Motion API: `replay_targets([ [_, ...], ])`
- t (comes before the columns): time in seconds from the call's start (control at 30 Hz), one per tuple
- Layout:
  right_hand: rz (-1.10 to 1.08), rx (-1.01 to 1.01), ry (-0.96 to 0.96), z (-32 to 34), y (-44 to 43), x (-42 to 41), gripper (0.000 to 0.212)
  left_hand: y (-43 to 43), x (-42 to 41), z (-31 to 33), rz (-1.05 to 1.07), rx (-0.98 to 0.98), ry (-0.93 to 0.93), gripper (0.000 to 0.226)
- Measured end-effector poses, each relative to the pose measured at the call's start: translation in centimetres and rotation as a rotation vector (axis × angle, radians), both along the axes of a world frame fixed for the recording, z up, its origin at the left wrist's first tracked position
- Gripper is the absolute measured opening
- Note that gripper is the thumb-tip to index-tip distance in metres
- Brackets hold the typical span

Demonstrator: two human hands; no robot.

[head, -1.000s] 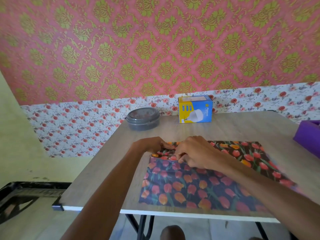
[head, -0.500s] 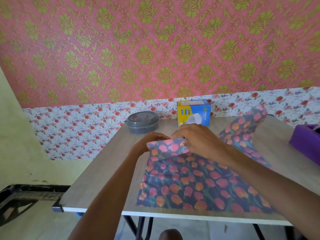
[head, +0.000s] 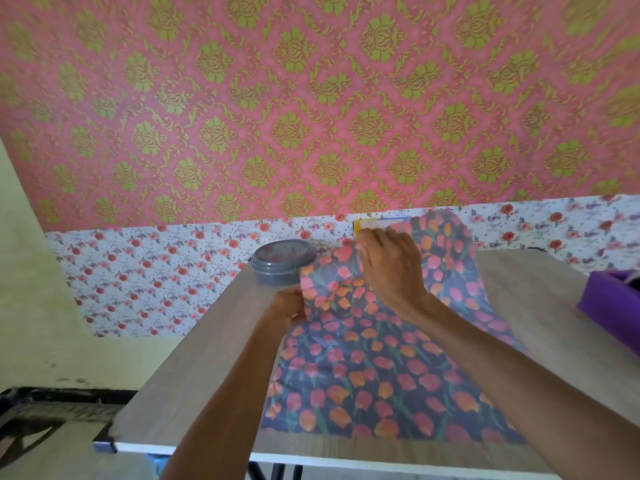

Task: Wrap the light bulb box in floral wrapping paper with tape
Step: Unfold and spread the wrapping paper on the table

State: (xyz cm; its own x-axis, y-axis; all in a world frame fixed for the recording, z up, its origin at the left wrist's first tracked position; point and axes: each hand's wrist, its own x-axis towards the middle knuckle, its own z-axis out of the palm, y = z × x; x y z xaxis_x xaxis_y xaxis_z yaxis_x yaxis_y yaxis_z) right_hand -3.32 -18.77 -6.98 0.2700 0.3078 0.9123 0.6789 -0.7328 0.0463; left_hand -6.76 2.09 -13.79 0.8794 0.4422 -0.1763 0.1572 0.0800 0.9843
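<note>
The left hand [head: 287, 306] pinches the left edge of thin navy tulip-print wrapping paper [head: 363, 375]; right hand [head: 391, 268] grips its raised far fold. Sheet drapes on wood-grain table [head: 207, 358]; yellow-blue cardboard box [head: 377, 223] peeks behind.

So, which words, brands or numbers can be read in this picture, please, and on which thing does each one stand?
No text can be read.
light bulb box: only its top edge shows behind the wrapping paper; any print is blurred.
grey container: no writing seen.
purple box: no writing seen.
</note>
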Motion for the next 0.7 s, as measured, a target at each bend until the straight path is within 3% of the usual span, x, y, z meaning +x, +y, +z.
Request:
replay_targets([
  [0.1,0.094,0.07,0.132,-1.3,0.0,0.1,0.01,0.3,0.2,-0.2,0.034,-0.007,-0.083,0.037],
  [0.2,0.176,-0.088,0.4,-3.5,0.3,0.8,0.004,0.6,0.6,-0.7,0.041,-0.041,-0.119,0.02],
  [0.4,-0.008,-0.616,0.872,-9.9,-0.7,1.1,0.056,0.2,1.7,-0.9,0.066,0.314,-0.023,0.026],
  [0.47,-0.021,-0.655,0.91,-11.6,-1.6,1.2,0.063,0.8,2.3,-1.2,0.12,0.377,-0.09,0.011],
  [0.57,-0.05,-0.614,0.916,-12.4,-2.6,0.8,0.076,1.1,2.9,-1.1,0.261,0.247,-0.136,0.019],
  [0.63,-0.061,-0.586,0.912,-12.5,-3.0,0.2,0.096,0.2,2.5,-0.4,0.521,0.267,-0.149,0.019],
  [0.7,-0.063,-0.586,0.907,-12.7,-3.4,-0.3,0.111,-0.9,2.0,-0.1,0.724,0.418,-0.157,0.025],
])
